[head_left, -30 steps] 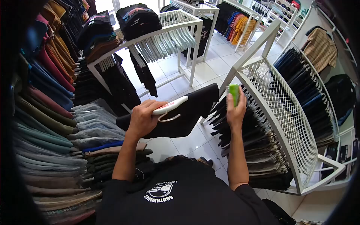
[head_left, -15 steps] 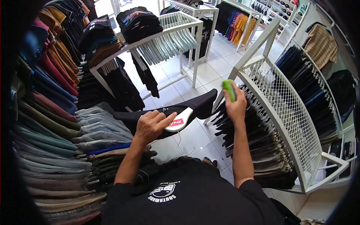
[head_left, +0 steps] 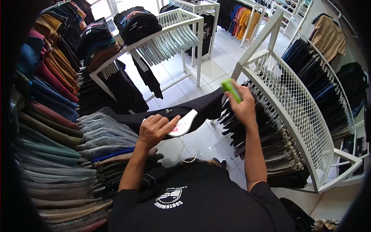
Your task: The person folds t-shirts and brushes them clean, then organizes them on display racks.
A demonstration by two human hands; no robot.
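Red-labelled white hanger [head_left: 187,119]; green tool [head_left: 232,89]

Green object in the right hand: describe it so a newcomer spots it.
Find the white mesh rack on the right. At its front corner the right hand holds a small bright green object. Around it everything is black cloth or white metal.
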